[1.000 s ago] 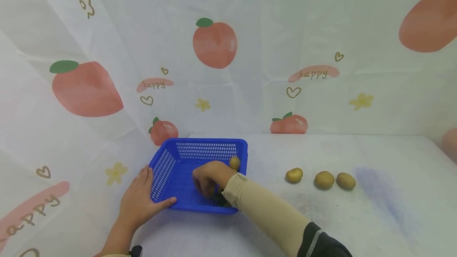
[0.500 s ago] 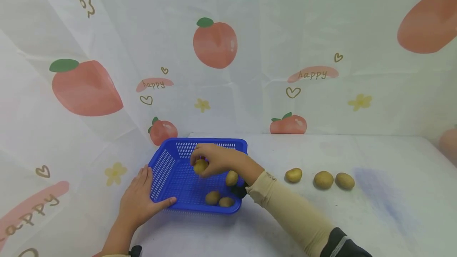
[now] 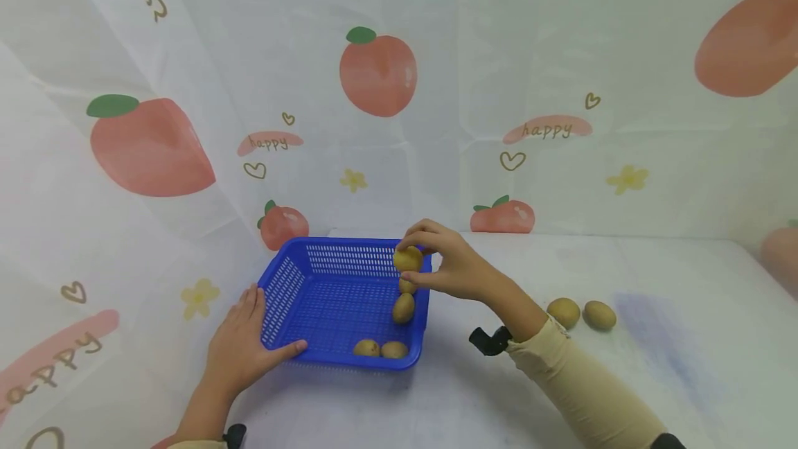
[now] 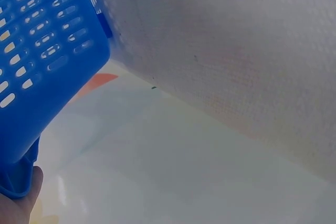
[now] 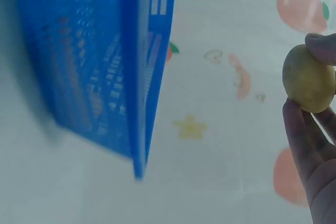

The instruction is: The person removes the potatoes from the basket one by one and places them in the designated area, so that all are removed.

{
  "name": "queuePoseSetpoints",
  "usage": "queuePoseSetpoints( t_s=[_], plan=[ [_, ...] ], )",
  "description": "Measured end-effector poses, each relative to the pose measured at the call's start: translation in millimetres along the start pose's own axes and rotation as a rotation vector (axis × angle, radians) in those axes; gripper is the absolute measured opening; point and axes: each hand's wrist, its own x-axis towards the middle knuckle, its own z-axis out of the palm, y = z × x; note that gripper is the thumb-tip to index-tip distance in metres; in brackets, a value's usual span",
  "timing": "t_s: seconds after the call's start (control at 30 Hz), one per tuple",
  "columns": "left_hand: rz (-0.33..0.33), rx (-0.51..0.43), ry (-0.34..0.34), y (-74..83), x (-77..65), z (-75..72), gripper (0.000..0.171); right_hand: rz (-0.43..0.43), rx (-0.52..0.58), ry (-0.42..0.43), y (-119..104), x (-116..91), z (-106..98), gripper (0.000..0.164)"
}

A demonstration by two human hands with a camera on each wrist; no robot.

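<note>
A blue plastic basket (image 3: 343, 364) stands on the white tabletop. My left hand (image 3: 240, 345) rests against its left side, fingers straight along the outside and thumb extended over the front rim. In the left wrist view, part of that hand (image 4: 23, 203) touches the rim near a corner. My right hand (image 3: 455, 262) pinches a potato (image 3: 408, 258) between thumb and fingertips, above the basket's back right corner. The right wrist view shows this potato (image 5: 308, 80) held apart from the basket wall. Several other potatoes lie inside, among them one by the right wall (image 3: 403, 308) and one at the front (image 3: 366, 348).
Two more potatoes, one (image 3: 564, 312) beside the other (image 3: 600, 315), lie on the table to the right, beyond my right forearm. A white curtain (image 3: 436, 158) printed with peaches hangs behind and left of the table. A dark strap piece (image 3: 490, 341) sits at my right wrist.
My right hand has risen from inside the basket with a potato and carried it right, to the back right corner. The left hand stays put. A third tabletop potato is now out of sight behind my right wrist.
</note>
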Motion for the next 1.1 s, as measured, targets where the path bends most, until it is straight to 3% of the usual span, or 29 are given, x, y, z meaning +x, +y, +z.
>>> queuePoseSetpoints(
  t_s=[0.33, 0.53, 1.1],
  plan=[
    [-0.002, -0.006, -0.006, 1.8, -0.6, -1.4, 0.138, -0.019, -0.147, 0.177, 17.1, -61.9, -39.3, 0.043],
    [0.009, -0.005, 0.0, 1.8, -1.4, -1.9, 0.138, -0.013, -0.184, 0.24, 23.2, -96.1, -58.4, 0.046],
    [0.002, 0.0, -0.01, 1.2, -0.5, -0.5, 0.139, 0.237, -0.302, 0.373, 24.6, -189.2, -105.2, 0.051]
  ],
)
